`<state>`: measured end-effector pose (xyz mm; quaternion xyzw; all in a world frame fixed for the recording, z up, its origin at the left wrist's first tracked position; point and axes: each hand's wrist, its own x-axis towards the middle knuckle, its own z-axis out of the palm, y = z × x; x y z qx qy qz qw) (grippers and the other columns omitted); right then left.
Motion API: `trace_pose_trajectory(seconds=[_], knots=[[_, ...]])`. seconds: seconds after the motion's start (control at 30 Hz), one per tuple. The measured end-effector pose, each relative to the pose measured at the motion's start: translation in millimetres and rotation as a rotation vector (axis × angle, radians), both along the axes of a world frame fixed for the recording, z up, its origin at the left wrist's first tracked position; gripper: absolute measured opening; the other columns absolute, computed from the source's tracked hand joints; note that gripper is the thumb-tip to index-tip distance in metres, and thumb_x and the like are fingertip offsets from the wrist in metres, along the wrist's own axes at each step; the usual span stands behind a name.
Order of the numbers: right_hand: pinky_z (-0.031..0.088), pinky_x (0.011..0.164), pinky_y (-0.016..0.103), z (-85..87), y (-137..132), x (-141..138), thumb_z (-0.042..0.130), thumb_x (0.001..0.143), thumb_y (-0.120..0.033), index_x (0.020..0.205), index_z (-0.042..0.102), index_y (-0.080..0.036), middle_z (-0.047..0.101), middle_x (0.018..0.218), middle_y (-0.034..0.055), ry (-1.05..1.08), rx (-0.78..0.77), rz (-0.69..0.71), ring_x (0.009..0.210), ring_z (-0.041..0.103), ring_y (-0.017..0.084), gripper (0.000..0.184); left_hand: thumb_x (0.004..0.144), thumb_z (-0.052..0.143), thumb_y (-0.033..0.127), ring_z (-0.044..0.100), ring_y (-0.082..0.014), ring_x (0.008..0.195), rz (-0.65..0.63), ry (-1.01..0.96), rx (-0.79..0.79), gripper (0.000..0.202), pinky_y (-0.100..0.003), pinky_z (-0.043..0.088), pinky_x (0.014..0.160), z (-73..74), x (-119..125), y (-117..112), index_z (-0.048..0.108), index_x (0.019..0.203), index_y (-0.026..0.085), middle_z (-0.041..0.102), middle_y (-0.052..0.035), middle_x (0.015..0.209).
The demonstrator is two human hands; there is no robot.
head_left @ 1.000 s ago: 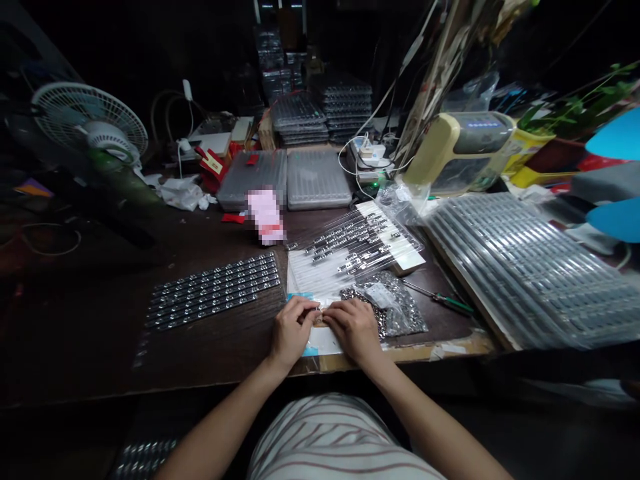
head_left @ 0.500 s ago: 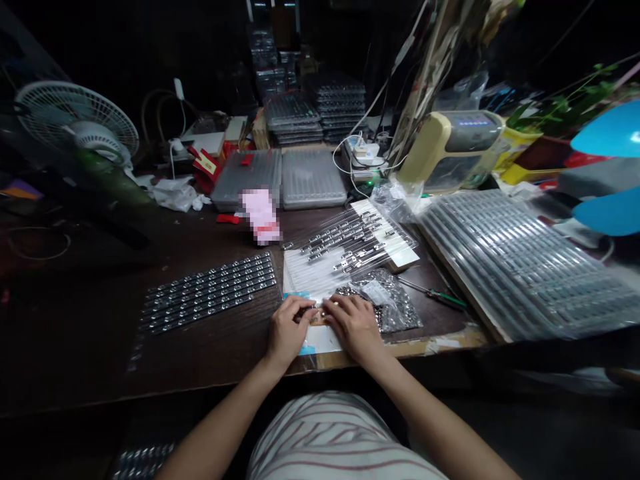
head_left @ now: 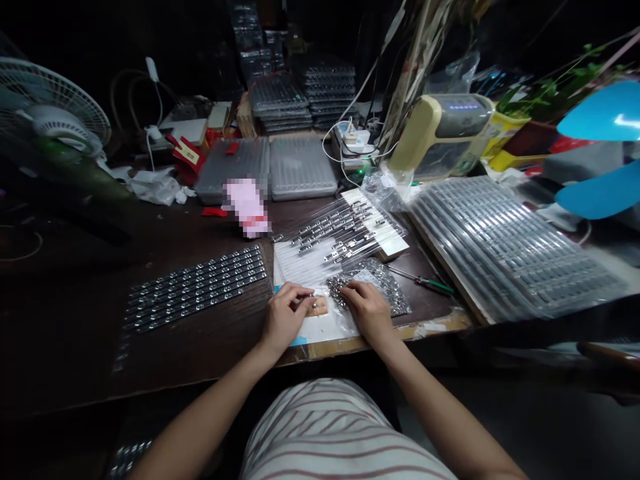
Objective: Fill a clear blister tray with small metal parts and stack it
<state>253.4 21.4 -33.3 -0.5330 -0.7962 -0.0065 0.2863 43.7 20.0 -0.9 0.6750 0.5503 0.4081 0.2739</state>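
My left hand (head_left: 286,316) is closed in a pinch at the left side of a small tan block (head_left: 318,307), which lies on a white sheet (head_left: 315,331). Whatever its fingertips hold is too small to make out. My right hand (head_left: 369,308) rests at the near-left end of a clear plastic bag (head_left: 397,293) of small shiny metal parts. Its thumb and fingers draw together over the loose metal parts (head_left: 337,288); what lies between them is hidden. Beyond both hands, clear tubes (head_left: 306,261) carry rows of small metal-and-black pieces (head_left: 330,227).
Rows of black strips (head_left: 195,287) lie at the left. A green-handled screwdriver (head_left: 434,285) lies right of the bag. Large clear-covered trays (head_left: 515,253) fill the right side. A pink item (head_left: 246,203), a fan (head_left: 55,120) and a cream machine (head_left: 440,137) stand farther back.
My right hand has moved right, from the tan block to the metal parts at the bag. My left hand stays at the block, which is now more exposed. The view has shifted slightly.
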Motion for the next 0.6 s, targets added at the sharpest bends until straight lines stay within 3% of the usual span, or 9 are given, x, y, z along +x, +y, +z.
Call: trace_pose_trajectory(seconds=[0.17, 0.6], knots=[[0.046, 0.078, 0.03, 7.1, 2.1, -3.9, 0.051, 0.091, -0.023, 0.091, 0.066, -0.019, 0.063, 0.097, 0.0071, 0.113, 0.009, -0.002, 0.089, 0.056, 0.018, 0.015, 0.082, 0.064, 0.023, 0.059, -0.0156, 0.082, -0.131, 0.133, 0.065, 0.009, -0.028, 0.046, 0.076, -3.1, 14.4, -1.4, 0.07, 0.088, 0.022, 0.066, -0.0022, 0.084], [0.045, 0.073, 0.031, 11.0, -1.4, -2.9, 0.047, 0.093, -0.022, 0.088, 0.058, -0.019, 0.062, 0.081, 0.0051, 0.206, -0.023, 0.007, 0.078, 0.057, 0.018, 0.013, 0.083, 0.064, 0.021, 0.058, -0.0171, 0.083, -0.178, 0.203, 0.083, 0.007, -0.03, 0.045, 0.076, -7.4, 15.0, -2.7, 0.069, 0.087, 0.021, 0.067, -0.0024, 0.084]])
